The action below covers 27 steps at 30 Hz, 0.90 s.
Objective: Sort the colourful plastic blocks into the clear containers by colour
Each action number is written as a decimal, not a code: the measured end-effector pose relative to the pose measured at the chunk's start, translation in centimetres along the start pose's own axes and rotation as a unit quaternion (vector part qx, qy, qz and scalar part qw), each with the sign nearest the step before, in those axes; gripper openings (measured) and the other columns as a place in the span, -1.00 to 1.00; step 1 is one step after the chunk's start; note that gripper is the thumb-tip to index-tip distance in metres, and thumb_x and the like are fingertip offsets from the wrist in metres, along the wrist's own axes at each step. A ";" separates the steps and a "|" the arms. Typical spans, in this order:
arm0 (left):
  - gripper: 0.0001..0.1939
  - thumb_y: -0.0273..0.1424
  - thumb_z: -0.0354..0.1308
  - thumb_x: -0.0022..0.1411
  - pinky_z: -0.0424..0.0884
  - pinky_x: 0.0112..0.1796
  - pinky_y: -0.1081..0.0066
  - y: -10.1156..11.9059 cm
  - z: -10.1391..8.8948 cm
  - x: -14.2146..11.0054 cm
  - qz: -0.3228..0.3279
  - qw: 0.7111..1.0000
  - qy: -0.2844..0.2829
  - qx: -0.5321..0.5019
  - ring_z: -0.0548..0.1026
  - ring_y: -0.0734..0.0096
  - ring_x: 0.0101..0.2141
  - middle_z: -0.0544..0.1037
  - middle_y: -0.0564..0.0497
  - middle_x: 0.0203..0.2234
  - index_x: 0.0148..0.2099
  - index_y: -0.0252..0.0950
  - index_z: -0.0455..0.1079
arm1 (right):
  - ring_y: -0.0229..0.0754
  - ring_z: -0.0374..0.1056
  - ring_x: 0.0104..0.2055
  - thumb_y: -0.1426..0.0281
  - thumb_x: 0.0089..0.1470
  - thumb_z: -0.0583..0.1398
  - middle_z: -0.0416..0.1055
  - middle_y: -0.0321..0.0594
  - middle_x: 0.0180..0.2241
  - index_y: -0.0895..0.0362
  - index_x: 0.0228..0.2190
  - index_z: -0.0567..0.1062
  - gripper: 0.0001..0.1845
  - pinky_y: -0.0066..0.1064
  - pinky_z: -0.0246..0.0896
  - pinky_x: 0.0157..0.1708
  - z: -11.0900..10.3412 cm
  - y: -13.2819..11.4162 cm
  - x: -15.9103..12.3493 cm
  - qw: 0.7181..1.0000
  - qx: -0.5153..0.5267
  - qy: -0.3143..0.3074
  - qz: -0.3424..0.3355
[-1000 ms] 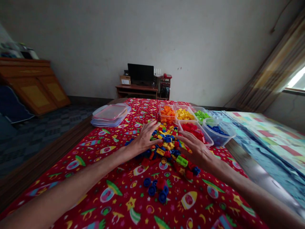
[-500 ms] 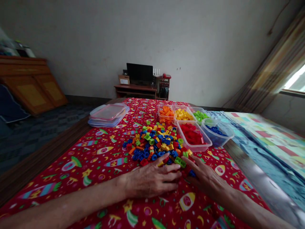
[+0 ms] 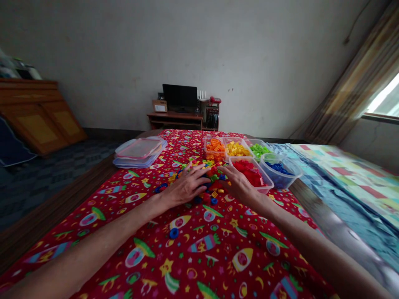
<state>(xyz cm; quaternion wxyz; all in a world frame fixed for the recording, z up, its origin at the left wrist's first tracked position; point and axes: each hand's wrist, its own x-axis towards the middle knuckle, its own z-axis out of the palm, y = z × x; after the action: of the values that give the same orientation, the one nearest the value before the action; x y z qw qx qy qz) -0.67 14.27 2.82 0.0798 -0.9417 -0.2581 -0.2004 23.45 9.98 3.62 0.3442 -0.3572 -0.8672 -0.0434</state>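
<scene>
A heap of small mixed-colour plastic bricks [image 3: 208, 179] lies on a red table cloth [image 3: 199, 249] printed with rockets. My left hand [image 3: 186, 185] lies flat on the heap's left side, fingers spread. My right hand [image 3: 234, 182] rests on the heap's right side, fingers stretched toward the left hand. Both hands cover much of the heap. A lone blue brick [image 3: 173, 233] lies nearer to me. Behind the heap stand clear tubs of sorted bricks: orange [image 3: 214, 148], yellow [image 3: 236, 148], green [image 3: 259, 149], red [image 3: 251, 172] and a round blue one [image 3: 279, 169].
A stack of clear lids [image 3: 140, 150] sits at the table's far left. A patterned mat [image 3: 343, 178] lies to the right of the table. A low desk with a monitor [image 3: 180, 98] stands against the far wall, a wooden cabinet [image 3: 40, 114] at left.
Both hands have moved forward from the near edge of the heap, pushing the bricks into a tighter pile closer to the tubs. One blue brick is left behind.
</scene>
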 end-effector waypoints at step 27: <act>-0.51 -0.12 -0.15 0.38 0.06 0.21 0.05 -2.8 1.1 1.4 -0.081 0.994 0.063 -0.047 0.19 0.16 0.22 0.30 -0.12 0.20 0.22 -0.23 0.24 | -0.25 0.39 -0.45 0.46 0.08 0.10 0.53 -0.18 -0.47 0.20 -0.31 0.61 -0.73 -0.47 0.19 -0.39 1.0 0.6 6.4 0.972 0.113 0.039 0.201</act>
<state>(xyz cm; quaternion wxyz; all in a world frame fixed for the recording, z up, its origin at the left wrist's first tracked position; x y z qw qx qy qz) -0.72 17.59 2.54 0.0352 -0.9059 -0.3187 -0.2766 20.04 14.53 6.76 0.4178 -0.4809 -0.7629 0.1106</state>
